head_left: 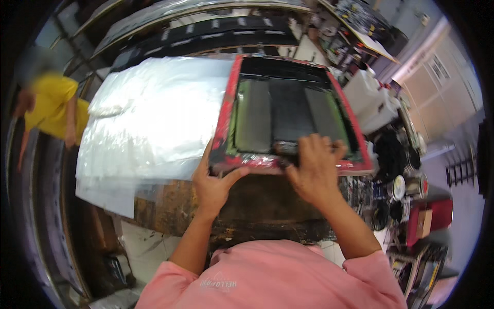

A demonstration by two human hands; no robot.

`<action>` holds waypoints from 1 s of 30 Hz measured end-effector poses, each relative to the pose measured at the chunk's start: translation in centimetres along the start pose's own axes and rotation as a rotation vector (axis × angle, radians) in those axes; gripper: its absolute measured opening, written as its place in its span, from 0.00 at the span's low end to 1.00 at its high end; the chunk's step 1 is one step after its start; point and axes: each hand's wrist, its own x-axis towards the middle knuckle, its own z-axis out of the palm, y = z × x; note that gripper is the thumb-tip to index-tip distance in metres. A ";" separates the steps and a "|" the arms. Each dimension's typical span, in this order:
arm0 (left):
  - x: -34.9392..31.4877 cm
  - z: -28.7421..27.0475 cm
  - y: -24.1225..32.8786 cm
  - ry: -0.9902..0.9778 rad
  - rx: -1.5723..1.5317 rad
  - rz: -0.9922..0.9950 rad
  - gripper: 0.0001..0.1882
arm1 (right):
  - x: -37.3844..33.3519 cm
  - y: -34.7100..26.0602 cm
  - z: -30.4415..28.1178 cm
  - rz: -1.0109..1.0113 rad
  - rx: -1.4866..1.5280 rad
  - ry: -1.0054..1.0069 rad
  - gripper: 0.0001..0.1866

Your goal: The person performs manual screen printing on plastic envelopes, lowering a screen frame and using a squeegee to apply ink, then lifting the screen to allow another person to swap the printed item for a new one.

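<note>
Red frame (228, 103) lies, corner in left hand (212, 189); partly under right hand (316, 169).

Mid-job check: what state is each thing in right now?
Red rectangular frame: black-smeared.
Glossy whitish plastic sheeting: wrinkled, spread left of the frame.
Brown tabletop: heavily stained.
White plastic jugs: standing; fill level unclear.
Bare left hand: gripping the frame's near left corner.
Bare right hand: extended over the frame's near edge; grip unclear.
</note>
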 end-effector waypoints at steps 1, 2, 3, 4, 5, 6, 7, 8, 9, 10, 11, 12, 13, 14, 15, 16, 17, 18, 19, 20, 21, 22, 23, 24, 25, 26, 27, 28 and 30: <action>0.5 1.0 1.2 0.031 -0.148 0.024 0.58 | 0.8 0.1 -0.5 0.027 -0.047 0.068 0.27; 1.1 1.6 1.7 0.042 -0.309 0.049 0.60 | 2.5 1.0 -1.6 0.000 -0.052 0.142 0.27; 1.9 0.7 1.2 0.008 -0.032 0.149 0.59 | 4.4 0.8 -3.5 -0.018 -0.085 0.165 0.26; 2.7 -0.9 -0.5 -0.018 0.257 0.243 0.60 | 6.5 0.6 -4.7 -0.040 -0.051 0.194 0.25; 3.3 -1.2 -2.3 -0.043 0.541 0.262 0.60 | 8.1 1.1 -5.8 -0.072 -0.056 0.217 0.24; 3.9 -1.3 -3.8 -0.065 0.824 0.300 0.61 | 9.4 1.7 -6.8 -0.097 -0.061 0.245 0.23; 3.7 -1.0 -5.1 -0.064 1.121 0.266 0.62 | 10.5 1.8 -7.7 -0.108 -0.056 0.252 0.23; 3.5 -0.9 -6.8 -0.062 1.419 0.224 0.63 | 11.6 1.7 -8.2 -0.119 -0.047 0.260 0.22; 3.6 -1.0 -7.6 -0.141 1.349 0.162 0.68 | 12.5 2.0 -8.7 -0.118 -0.052 0.263 0.22; 4.2 -0.9 -8.3 -0.140 1.294 0.154 0.67 | 13.4 2.4 -9.0 -0.128 -0.046 0.299 0.21; 4.8 -0.5 -6.7 -0.148 1.235 0.140 0.66 | 14.3 2.8 -8.8 -0.136 -0.043 0.326 0.21; 5.3 0.1 -5.0 -0.160 1.174 0.126 0.65 | 15.0 3.4 -9.3 -0.141 -0.043 0.351 0.22; 6.7 0.2 -4.0 -0.065 1.044 0.252 0.66 | 16.2 4.0 -10.1 -0.176 -0.081 0.294 0.22; 8.1 0.5 -2.9 -0.013 0.963 0.251 0.58 | 17.4 5.0 -10.8 -0.209 -0.120 0.233 0.23; 8.9 -0.2 -3.1 0.040 0.956 0.216 0.54 | 17.7 5.6 -11.0 -0.223 -0.135 0.232 0.23; 9.5 -1.7 -3.5 0.091 0.948 0.182 0.51 | 17.8 6.1 -10.9 -0.233 -0.148 0.224 0.24; 9.3 -3.9 -4.4 0.161 0.968 0.163 0.48 | 17.5 6.4 -10.3 -0.221 -0.133 0.277 0.25; 9.1 -6.4 -5.8 0.228 0.977 0.151 0.46 | 17.0 6.4 -9.9 -0.206 -0.129 0.334 0.25; 9.1 -9.3 -6.7 0.280 1.042 0.139 0.45 | 16.3 5.1 -9.8 -0.221 -0.144 0.347 0.27; 8.8 -12.0 -7.5 0.321 1.104 0.117 0.44 | 15.9 4.9 -9.6 -0.217 -0.141 0.333 0.27; 8.8 -14.7 -7.5 0.360 1.186 0.074 0.44 | 15.6 4.8 -9.4 -0.209 -0.129 0.314 0.27; 9.2 -16.9 -7.5 0.404 1.264 0.037 0.44 | 15.3 4.6 -9.3 -0.203 -0.120 0.304 0.27; 9.5 -18.9 -7.0 0.519 1.351 0.013 0.42 | 15.2 4.3 -9.4 -0.181 -0.097 0.290 0.26; 10.0 -20.4 -6.9 0.634 1.430 -0.009 0.40 | 15.1 3.9 -9.5 -0.158 -0.079 0.275 0.26; 10.2 -21.3 -7.1 0.750 1.506 -0.034 0.39 | 15.0 3.6 -9.4 -0.136 -0.061 0.260 0.25; 10.6 -20.8 -7.0 0.683 1.347 0.176 0.36 | 14.9 3.5 -9.3 -0.140 -0.063 0.306 0.25; 10.9 -18.8 -7.4 0.604 1.170 0.375 0.33 | 14.6 3.8 -8.7 -0.143 -0.076 0.347 0.24; 10.4 -14.1 -7.6 0.372 0.848 0.351 0.25 | 14.4 4.1 -8.3 -0.148 -0.089 0.386 0.23; 8.8 -4.9 -8.2 0.075 0.810 0.469 0.15 | 14.7 4.5 -8.1 -0.160 -0.076 0.422 0.23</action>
